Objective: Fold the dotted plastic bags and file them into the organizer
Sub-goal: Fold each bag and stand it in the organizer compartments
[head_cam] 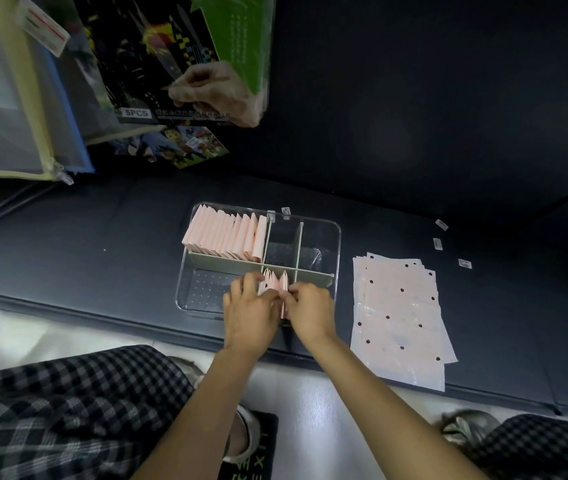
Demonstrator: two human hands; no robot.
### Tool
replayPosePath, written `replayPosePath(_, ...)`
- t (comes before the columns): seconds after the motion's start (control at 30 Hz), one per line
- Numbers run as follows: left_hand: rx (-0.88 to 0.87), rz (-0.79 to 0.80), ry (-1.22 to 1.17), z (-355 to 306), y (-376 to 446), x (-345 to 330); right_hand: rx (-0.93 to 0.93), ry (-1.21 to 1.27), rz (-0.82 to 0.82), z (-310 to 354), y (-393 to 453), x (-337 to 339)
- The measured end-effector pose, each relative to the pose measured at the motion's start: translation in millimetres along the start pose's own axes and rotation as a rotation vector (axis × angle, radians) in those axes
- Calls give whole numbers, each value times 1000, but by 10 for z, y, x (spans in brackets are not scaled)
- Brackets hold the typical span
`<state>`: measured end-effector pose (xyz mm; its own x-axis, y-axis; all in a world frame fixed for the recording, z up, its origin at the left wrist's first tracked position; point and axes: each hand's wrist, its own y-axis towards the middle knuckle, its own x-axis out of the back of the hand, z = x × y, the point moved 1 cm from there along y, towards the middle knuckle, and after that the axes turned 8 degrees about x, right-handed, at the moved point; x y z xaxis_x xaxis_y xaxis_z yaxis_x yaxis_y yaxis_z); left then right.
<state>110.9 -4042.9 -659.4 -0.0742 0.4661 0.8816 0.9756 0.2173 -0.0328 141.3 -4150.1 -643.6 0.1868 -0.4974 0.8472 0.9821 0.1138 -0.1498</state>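
Fingertips of left hand and right hand pinch folded bags in the organizer's near compartment; far-left row looks full. Unfolded dotted bags beside it remain, so roughly midway.

A dark padded counter is seen against a dark wall; a pale floor is lit below.
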Motion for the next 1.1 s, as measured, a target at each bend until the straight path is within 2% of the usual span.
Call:
replayPosePath(0.07, 65, -56, -130, -12, -44, 7, -49, 51, -39, -26, -6, -31)
replayPosePath(0.17, 34, -115, -163, -47, -100, -6, -79, 41, -48, -41, -12, -66)
replayPosePath(0.3, 28, 2, -85, -59, -95, -57, 82, 152, -11, -130, -103, 16)
replayPosePath(0.4, 44, 5, -34, -78, -109, -55, 159, 132, -87, -481, -352, 210)
replayPosePath(0.5, -48, -138, -90, -229, -133, -14, 175, -28, -92, -1104, -730, 423)
replayPosePath(0.57, -208, -164, -146, -403, -178, -26, 118, -133, 1, -1541, -971, 545)
replayPosePath(0.63, -396, -66, -197, -602, -279, -110, 59, -237, 137, -1894, -1161, 622)
replayPosePath(0.7, -496, 140, -207, -766, -453, -284, 94, -329, 202, -2090, -1294, 669)
replayPosePath(0.77, -507, 387, -150, -825, -641, -545, 199, -412, 150, -2170, -1352, 698)
replayPosePath(0.83, -543, 545, 35, -792, -770, -778, 264, -432, 55, -2203, -1371, 717)
replayPosePath(0.9, -596, 579, 201, -745, -831, -913, 306, -442, 23, -2230, -1365, 736)
replayPosePath(0.97, -613, 558, 258, -725, -845, -964, 333, -420, 15, -2261, -1350, 766)
replayPosePath(1.1, -639, 375, 80, -824, -796, -894, 382, -290, 25, -2253, -1278, 869)
